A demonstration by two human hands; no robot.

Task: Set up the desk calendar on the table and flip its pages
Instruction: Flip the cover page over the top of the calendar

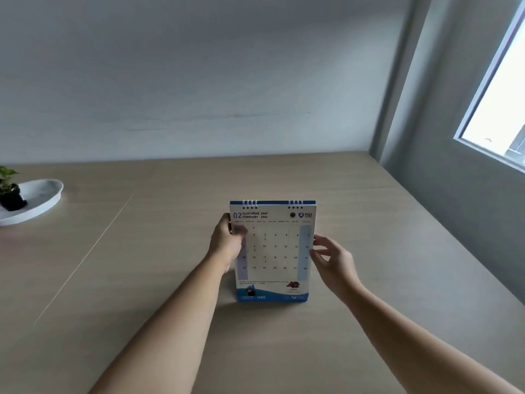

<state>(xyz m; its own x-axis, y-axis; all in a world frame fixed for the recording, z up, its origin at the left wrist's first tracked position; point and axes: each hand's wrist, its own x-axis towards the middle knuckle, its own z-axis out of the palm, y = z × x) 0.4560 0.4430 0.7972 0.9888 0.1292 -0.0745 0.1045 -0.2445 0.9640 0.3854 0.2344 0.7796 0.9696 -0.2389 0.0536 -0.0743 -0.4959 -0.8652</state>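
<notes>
Calendar (274, 248) upright on worktop (142, 265); left hand (227, 243) grips its 9 o'clock edge, right hand (329, 260) spread wide at 3 o'clock.

Desk calendar (273, 248) page — "02 FEBRUARY 2026", "2569", "RID" logo

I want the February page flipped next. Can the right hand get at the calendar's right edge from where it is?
Probably yes. The right hand is open beside the calendar, fingertips at or almost on its right edge, with nothing between. The left hand grips the opposite edge, steadying it on the table.
</notes>
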